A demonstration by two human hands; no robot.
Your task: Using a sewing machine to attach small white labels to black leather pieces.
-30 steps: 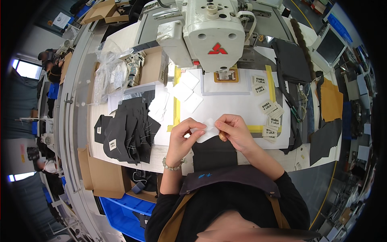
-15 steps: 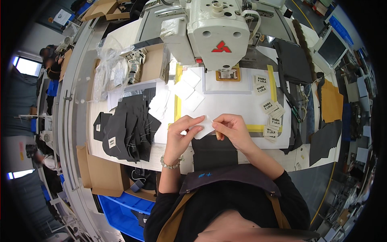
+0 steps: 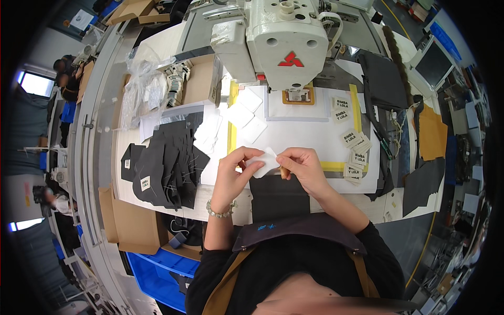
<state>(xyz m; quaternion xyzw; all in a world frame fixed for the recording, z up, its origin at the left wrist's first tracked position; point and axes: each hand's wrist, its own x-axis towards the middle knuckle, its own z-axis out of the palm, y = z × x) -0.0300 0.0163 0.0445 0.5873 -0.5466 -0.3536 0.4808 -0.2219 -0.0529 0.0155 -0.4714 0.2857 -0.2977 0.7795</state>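
Between my hands is a small white square sheet [image 3: 266, 160], held above the near edge of the white work surface. My left hand [image 3: 231, 170] pinches its left side with thumb and forefinger. At its right corner, my right hand [image 3: 304, 167] pinches with thumb and forefinger. Something small and tan [image 3: 285, 173] shows under my right fingers; its kind is unclear. Below my hands lies a black fabric piece [image 3: 281, 199] at the table edge. Beyond them, several white squares [image 3: 241, 115] lie on the left and several printed labels [image 3: 349, 137] on the right.
A white sewing machine [image 3: 286, 47] stands at the far side, above a small gold-framed plate [image 3: 297, 96]. To the left are stacked black fabric pieces [image 3: 170, 163] and an open cardboard box [image 3: 202, 84]. A blue bin [image 3: 152, 275] sits below the table.
My left fingers have shifted slightly along the white sheet, and its angle has changed a little. My right hand has hardly moved. The whole view has shifted slightly.
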